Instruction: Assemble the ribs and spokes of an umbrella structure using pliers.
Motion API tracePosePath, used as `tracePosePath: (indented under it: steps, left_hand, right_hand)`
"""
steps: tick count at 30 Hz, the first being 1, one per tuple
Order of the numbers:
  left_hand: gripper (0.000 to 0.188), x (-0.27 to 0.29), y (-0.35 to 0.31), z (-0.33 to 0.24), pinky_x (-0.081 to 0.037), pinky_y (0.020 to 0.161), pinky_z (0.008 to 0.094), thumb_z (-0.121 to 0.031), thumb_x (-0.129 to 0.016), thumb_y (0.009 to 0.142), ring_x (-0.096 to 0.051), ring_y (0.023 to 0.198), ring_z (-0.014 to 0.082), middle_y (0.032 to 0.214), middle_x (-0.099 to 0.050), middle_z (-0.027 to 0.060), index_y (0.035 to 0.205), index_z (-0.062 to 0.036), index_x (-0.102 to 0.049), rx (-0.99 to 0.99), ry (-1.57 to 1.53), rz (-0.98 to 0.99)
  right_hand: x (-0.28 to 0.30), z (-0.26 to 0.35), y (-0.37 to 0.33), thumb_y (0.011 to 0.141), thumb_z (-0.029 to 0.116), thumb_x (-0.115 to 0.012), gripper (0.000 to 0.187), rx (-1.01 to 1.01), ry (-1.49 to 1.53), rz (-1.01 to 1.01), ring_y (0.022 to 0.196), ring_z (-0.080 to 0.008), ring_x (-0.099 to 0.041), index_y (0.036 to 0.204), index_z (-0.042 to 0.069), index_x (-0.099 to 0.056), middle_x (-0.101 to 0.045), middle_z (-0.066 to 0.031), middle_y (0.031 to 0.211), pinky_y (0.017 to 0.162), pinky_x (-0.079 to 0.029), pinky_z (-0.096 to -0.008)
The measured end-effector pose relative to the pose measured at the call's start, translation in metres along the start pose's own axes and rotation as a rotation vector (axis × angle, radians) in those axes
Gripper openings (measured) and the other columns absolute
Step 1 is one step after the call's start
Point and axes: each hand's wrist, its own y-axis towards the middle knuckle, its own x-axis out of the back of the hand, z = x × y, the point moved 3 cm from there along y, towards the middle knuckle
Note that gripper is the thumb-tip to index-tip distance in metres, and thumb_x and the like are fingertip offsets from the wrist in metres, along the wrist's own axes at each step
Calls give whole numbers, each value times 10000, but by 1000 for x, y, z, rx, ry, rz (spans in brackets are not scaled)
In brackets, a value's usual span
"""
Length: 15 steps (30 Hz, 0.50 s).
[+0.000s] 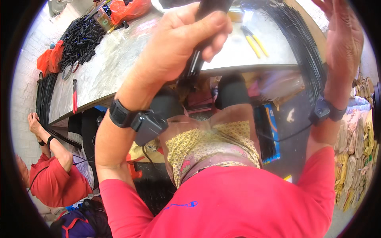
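My left hand is closed around a dark, glossy black bundle of long thin pieces, held upright over the table's front edge. Its upper end runs out of the picture, and I cannot make out its exact kind. At the upper right my right hand is raised with its fingers stretched out and nothing visible in it. Beside that hand, long thin black rods lie along the right side of the table. Pliers with yellow handles rest on the tabletop between my hands.
Small black parts are heaped at the far left, near orange-red plastic bags. A red-handled tool lies by the left edge. A co-worker in red sits at the left, one hand at more black rods. Cloth bundles hang at right.
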Motion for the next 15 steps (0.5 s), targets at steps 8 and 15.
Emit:
tracePosePath:
  steps: [8, 15]
  left_hand:
    - [267, -21, -39, 67, -467, 586, 241, -245, -569, 1040, -566, 627, 89, 729, -614, 18, 947, 1, -620, 89, 119, -309]
    - [208, -38, -106, 158, -485, 624, 257, -190, -552, 1043, -572, 667, 101, 786, -617, 39, 969, 0, -596, 190, -27, -374]
  right_hand:
    - [-15, -47, -28, 988, 172, -641, 254, -214, 518, 387, 966, -125, -655, 1180, 10, -685, -721, -63, 1081, 890, -507, -274]
    - [-35, -60, -63, 967, 190, -669, 427, -236, 432, 636, 1077, -196, -653, 1347, 23, -571, -691, -114, 1164, 935, -496, -326]
